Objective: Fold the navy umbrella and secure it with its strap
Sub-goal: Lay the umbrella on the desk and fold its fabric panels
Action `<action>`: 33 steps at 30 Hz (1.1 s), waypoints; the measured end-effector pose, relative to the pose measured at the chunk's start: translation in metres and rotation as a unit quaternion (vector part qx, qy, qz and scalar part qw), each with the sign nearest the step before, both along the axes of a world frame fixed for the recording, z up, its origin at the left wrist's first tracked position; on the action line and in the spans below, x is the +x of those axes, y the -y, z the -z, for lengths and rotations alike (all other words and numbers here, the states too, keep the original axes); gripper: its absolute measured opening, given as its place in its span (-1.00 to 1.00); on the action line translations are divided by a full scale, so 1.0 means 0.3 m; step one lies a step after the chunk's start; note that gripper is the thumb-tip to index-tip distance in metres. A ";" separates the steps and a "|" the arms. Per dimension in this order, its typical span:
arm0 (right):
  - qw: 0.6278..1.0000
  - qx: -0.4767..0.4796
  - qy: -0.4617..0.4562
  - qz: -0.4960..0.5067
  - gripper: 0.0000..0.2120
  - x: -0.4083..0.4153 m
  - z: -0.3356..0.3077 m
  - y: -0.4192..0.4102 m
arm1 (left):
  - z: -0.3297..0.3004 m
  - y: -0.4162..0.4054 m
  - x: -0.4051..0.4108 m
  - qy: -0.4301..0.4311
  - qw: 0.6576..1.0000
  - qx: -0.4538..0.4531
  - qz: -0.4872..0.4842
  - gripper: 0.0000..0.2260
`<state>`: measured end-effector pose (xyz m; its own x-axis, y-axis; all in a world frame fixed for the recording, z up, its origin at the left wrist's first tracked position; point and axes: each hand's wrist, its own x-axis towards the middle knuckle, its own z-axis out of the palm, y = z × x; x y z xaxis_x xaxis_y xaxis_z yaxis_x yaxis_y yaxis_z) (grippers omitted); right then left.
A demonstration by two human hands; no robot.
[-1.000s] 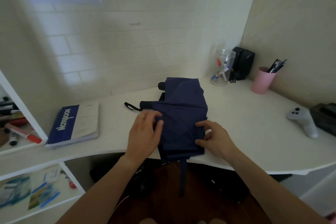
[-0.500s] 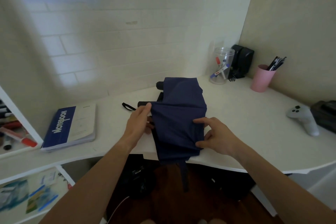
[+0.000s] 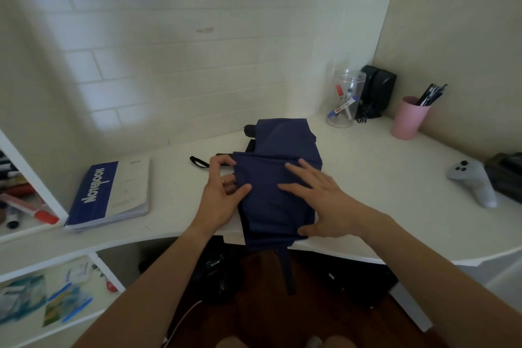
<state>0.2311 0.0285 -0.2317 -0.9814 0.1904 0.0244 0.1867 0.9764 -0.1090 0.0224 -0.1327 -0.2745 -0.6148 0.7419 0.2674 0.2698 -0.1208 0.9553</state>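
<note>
A clear jar (image 3: 345, 99) by the back wall holds a few markers with red and blue caps, and a pink cup (image 3: 409, 118) to its right holds a bunch of dark pens; a black box (image 3: 377, 93) stands between and behind them in the corner. The navy umbrella (image 3: 279, 175) lies collapsed in the middle of the white desk (image 3: 381, 178), its cloth folded flat, its near end hanging over the curved front edge, and its strap (image 3: 287, 271) dangling below that edge toward the floor. The left hand (image 3: 220, 192) pinches the left edge of the cloth between thumb and fingers, with the black handle and its wrist loop (image 3: 199, 162) just beyond the fingertips. The right hand (image 3: 322, 198) lies open and flat on top of the cloth, fingers spread, gripping nothing. A blue and white notebook (image 3: 110, 195) sits well to the left, near the front edge, and a grey game controller (image 3: 474, 181) lies far to the right beside a dark case. Between umbrella and controller the desk top is bare, as is the strip between umbrella and notebook.
</note>
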 end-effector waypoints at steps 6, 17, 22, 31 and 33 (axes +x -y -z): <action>0.991 -0.131 -0.004 0.006 -0.50 -0.014 0.025 0.042 | 0.015 0.012 -0.009 -0.033 0.996 -0.076 0.044 -0.55; 0.993 -0.105 -0.053 0.009 -0.43 -0.016 0.104 0.012 | -0.026 0.033 -0.078 -0.225 0.926 -0.260 0.153 0.03; 0.994 -0.103 0.021 -0.003 -0.23 0.012 0.137 0.003 | -0.062 0.091 -0.085 -0.369 0.842 -0.371 0.127 0.04; 0.989 -0.138 0.044 0.005 -0.33 0.015 0.143 -0.006 | -0.005 0.046 0.053 -0.583 0.771 -0.200 0.159 -0.48; 0.985 -0.164 -0.019 0.044 -0.40 0.005 0.124 -0.008 | 0.040 0.059 0.021 -0.562 0.756 -0.286 0.174 -0.40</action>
